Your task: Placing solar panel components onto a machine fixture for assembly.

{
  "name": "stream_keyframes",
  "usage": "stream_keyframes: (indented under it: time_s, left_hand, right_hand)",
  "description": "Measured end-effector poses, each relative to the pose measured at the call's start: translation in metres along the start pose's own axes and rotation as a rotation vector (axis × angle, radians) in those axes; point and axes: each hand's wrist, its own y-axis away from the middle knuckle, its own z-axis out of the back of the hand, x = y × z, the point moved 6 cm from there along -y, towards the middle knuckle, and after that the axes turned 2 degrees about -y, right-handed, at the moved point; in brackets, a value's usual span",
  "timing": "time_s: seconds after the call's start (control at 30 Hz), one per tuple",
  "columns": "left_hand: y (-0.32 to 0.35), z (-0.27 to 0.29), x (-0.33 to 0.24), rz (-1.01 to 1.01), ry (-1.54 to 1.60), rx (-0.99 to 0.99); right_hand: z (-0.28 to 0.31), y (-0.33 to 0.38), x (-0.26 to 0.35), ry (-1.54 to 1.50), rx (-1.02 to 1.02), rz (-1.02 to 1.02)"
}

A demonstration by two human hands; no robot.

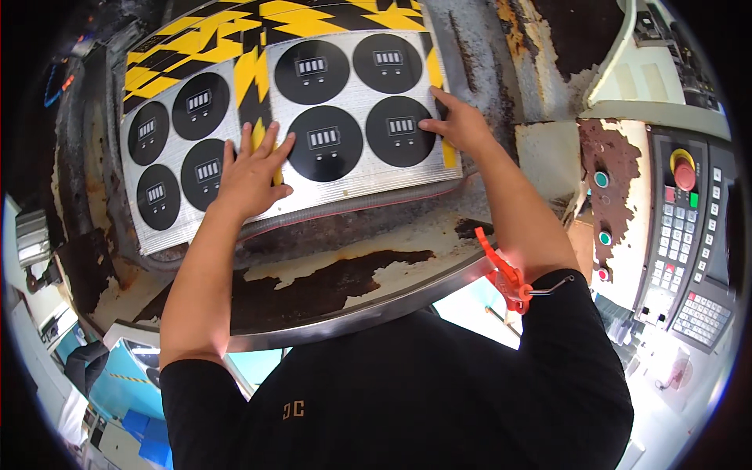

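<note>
The left hand (249,174) hides the silver sheet's (356,184) lower left corner and one black disc's (205,172) edge.

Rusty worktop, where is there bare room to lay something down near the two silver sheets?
Bare rusty worktop runs between the corrugated hose and the metal rim. Another bare patch lies right of the right sheet, before the control panel. Crowded: left hand spans both sheets, covering the left sheet; right hand presses the right sheet's edge.

Silver sheet (356,184) (4 black discs) flat.
</note>
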Motion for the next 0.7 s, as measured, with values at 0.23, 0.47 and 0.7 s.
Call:
stream_keyframes:
  time_s: [0.23,0.47,0.7]
  left_hand:
    - [-0.003,-0.005,0.002,-0.013,0.019,0.008]
    - [-0.004,-0.003,0.001,0.007,-0.001,0.045]
    - [-0.001,-0.002,0.004,0.026,0.0,0.076]
  right_hand:
    - [0.003,0.0,0.001,-0.033,0.04,-0.025]
    - [0.001,0.0,0.0,-0.039,0.002,0.003]
    - [0.09,0.046,-0.01,-0.147,-0.171,-0.025]
